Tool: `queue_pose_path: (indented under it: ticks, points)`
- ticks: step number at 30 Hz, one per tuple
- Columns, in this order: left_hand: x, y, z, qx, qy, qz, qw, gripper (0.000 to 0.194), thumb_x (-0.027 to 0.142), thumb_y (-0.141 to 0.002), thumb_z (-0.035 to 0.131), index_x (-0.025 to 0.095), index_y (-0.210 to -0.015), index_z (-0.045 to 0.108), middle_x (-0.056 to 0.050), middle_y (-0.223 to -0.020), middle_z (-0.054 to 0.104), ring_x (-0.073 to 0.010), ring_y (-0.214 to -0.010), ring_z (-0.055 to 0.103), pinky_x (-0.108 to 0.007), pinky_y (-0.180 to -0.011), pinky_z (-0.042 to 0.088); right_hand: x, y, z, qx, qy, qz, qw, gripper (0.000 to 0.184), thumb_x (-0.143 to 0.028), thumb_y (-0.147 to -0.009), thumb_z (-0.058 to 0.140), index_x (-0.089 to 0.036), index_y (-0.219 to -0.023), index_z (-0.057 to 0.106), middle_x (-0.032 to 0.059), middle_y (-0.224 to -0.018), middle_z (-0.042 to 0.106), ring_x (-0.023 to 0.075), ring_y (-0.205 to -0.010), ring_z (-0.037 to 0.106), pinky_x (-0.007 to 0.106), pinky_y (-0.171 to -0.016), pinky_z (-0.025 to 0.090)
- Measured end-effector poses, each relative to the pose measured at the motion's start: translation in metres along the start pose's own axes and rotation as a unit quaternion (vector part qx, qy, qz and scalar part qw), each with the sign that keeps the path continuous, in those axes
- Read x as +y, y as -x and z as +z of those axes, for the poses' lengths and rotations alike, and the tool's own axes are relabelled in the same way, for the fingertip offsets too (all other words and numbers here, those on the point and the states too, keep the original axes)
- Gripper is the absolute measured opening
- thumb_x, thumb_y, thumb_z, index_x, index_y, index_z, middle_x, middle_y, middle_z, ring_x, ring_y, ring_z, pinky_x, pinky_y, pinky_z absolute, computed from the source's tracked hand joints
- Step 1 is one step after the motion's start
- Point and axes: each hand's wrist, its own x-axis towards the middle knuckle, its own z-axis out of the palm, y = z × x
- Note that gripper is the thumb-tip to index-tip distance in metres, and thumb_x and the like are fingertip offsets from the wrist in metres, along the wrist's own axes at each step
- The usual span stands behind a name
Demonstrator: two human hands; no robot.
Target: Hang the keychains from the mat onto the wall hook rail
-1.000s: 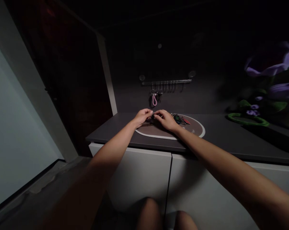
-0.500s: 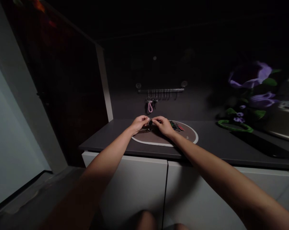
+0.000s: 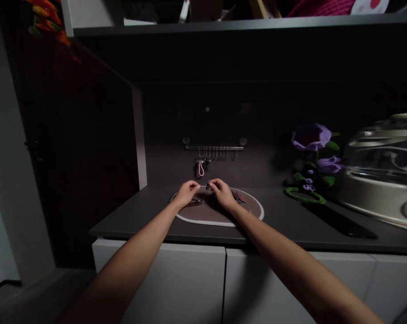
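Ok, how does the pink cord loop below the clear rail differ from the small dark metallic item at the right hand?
The pink cord loop hangs below the clear rail; the small dark metallic item is held in the right hand. The loop is pale with a clear outline; the item is dark, its outline unclear. Both look small.

The small piece (image 3: 207, 186) in the right hand (image 3: 223, 194) shows a metallic glint, as do the hanging keys (image 3: 208, 163). Their rail (image 3: 223, 148) is clear, shiny plastic. The mat (image 3: 220, 216) looks matt inside its pale rim; the tabletop (image 3: 132, 220) is smooth with a dull finish, and the cabinet doors (image 3: 176, 279) are smooth with a faint sheen. The purple flowers (image 3: 313, 137) look like soft, fuzzy cloth. The cooker (image 3: 375, 191) has a glossy body beneath a clear, shiny upper part. The crimson cloth (image 3: 321, 8) is coarsely ribbed.
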Motion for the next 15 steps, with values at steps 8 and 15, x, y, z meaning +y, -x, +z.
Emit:
queue_pose_path:
  ticks: [8,15]
  points:
    - [-0.004,0.002,-0.001,0.013,-0.235,0.096,0.967,0.018,0.025,-0.081,0.046,0.016,-0.076,0.061,-0.004,-0.078,0.060,-0.0146,-0.075,0.053,-0.025,-0.069,0.038,0.002,-0.035,-0.008,0.076,-0.126,0.092,0.985,0.029,-0.043,-0.065,0.059,-0.015,-0.073,0.055,0.0003,-0.070,0.056,0.0102,-0.063,0.052,0.024,-0.059,0.046]
    - [0.000,0.005,0.001,-0.006,-0.319,0.100,0.942,0.020,0.025,-0.084,0.043,0.018,-0.080,0.061,-0.005,-0.084,0.060,-0.0156,-0.081,0.053,-0.026,-0.071,0.038,0.000,-0.086,-0.012,0.160,-0.178,0.157,0.958,0.014,-0.028,-0.069,0.058,-0.014,-0.070,0.054,-0.0015,-0.063,0.055,0.0085,-0.056,0.052,0.022,-0.053,0.047]
